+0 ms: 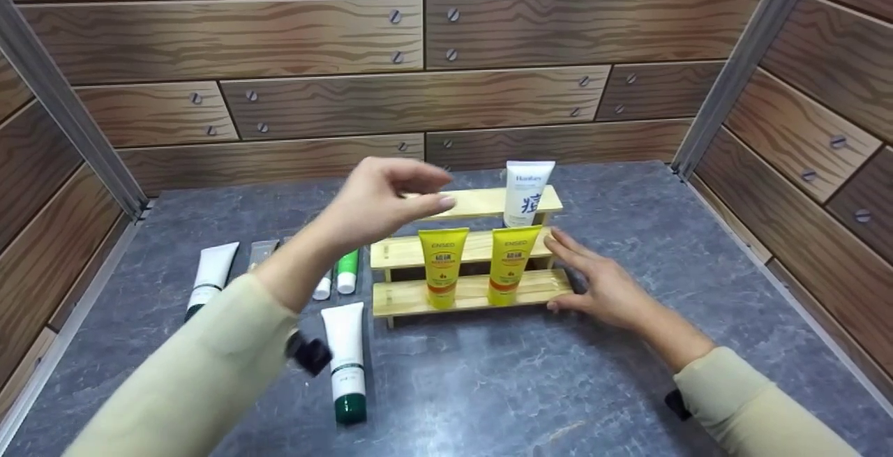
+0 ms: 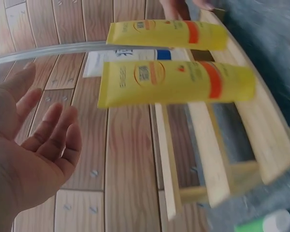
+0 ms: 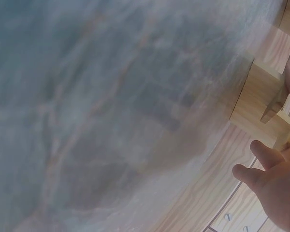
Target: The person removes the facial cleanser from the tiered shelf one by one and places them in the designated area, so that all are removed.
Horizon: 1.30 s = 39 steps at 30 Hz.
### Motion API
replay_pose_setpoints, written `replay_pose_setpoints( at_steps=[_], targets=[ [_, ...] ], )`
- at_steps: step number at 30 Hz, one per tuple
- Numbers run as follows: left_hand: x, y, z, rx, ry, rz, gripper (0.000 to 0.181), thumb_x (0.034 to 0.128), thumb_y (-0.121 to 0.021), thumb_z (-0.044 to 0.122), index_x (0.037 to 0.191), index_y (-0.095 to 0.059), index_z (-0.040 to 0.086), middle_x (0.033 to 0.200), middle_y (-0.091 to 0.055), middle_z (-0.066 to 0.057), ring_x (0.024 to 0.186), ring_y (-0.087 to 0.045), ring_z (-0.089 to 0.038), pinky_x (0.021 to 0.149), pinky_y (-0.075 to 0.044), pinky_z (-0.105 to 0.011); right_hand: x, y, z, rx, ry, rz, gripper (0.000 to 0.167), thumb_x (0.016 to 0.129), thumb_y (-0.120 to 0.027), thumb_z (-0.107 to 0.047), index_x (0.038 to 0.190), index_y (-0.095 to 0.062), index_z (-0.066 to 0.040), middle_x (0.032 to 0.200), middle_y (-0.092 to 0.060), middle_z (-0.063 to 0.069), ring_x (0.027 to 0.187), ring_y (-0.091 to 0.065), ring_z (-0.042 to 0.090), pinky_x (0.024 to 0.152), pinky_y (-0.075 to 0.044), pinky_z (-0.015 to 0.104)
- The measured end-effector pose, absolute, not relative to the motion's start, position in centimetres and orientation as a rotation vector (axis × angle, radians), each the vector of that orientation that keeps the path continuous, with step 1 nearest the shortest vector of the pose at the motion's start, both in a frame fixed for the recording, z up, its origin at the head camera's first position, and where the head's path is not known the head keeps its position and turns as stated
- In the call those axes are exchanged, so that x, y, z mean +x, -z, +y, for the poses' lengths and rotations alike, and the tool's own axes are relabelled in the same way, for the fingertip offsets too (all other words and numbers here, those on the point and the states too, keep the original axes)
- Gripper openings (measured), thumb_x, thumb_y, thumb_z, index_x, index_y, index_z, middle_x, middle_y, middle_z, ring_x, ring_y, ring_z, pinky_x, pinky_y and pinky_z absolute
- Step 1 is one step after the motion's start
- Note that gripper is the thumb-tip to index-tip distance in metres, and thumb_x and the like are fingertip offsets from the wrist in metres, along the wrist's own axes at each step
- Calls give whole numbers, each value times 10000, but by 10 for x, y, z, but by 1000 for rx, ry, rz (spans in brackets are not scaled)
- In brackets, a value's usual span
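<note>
In the head view, the left hand [image 1: 387, 199] is hanging above the left part of the rack [image 1: 398, 253], with thumb and fingers apart, grasping nothing. The rack is standing on the worktop [image 1: 453, 387], its long axis running roughly along the far edge. From this hand, the left yellow tube [image 1: 443, 261] is standing lower and toward the near edge, on the bottom step [image 1: 399, 301]; the left hand is hanging nearer to it than the right hand [image 1: 603, 286], which is touching the rack's right end, grasping no tube. The right yellow tube [image 1: 513, 265] is standing nearer to that right hand. Both are pointing caps down and flat ends up, long axes nearly upright.

In the left wrist view, a gap is separating the released left hand from both tubes; their flat ends are pointing toward the hand's side.

In the right wrist view, loosely extended fingers are reaching by the rack; how firmly they are pressing, I cannot tell.
</note>
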State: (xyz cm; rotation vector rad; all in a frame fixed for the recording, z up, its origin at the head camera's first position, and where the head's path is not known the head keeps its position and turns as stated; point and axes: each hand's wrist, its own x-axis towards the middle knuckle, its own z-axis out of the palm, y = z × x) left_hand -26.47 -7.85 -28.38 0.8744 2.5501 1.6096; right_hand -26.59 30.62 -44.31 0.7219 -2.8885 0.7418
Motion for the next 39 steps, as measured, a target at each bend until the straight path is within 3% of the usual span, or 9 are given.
replay_pose_setpoints(
  at_steps=[13,21,28,33,35,39],
  targets=[
    [-303,286,-14,1073,-1658,2385,447,967,-818,209,1391,-708,118,1416,-681,2,1292,-631,-141,1026,-534,-287,-266,442,306,713,-751,-2920,1027,839,-894,-416,1674,-333,-212,1758,-168,9,1504,-364,454,1188,-304,657],
    [-323,293,10,1038,-1624,2341,442,981,-798,177,1411,-701,147,1447,-657,15,1341,-595,-165,1116,-482,-355,-266,441,306,699,-744,-2935,1031,837,-901,-394,1675,-329,-210,1760,-155,-4,1504,-365,451,1189,-309,649],
    [-329,298,22,965,-1516,2363,396,988,-792,208,1379,-732,212,1388,-663,35,1116,-641,-138,902,-555,-296,-265,442,305,716,-742,-2914,1026,838,-897,-410,1672,-337,-199,1758,-168,9,1499,-372,457,1181,-316,660],
    [-331,303,25,969,-1470,2376,357,994,-784,194,1348,-755,227,1278,-710,38,825,-587,-129,669,-486,-266,-265,443,307,753,-745,-2868,1004,843,-893,-420,1661,-366,-174,1749,-218,41,1489,-388,456,1178,-325,659],
    [-331,304,26,972,-1461,2374,345,999,-777,181,1342,-758,218,1247,-724,35,753,-547,-135,622,-449,-264,-265,443,307,760,-755,-2861,998,846,-891,-419,1660,-370,-173,1748,-224,43,1493,-383,451,1184,-321,655],
    [-332,305,27,950,-1445,2385,310,1003,-770,181,1311,-776,218,1253,-731,51,780,-570,-123,648,-470,-272,-265,443,307,763,-747,-2864,1001,847,-888,-427,1661,-366,-169,1748,-225,60,1493,-383,452,1182,-322,657]
  ],
)
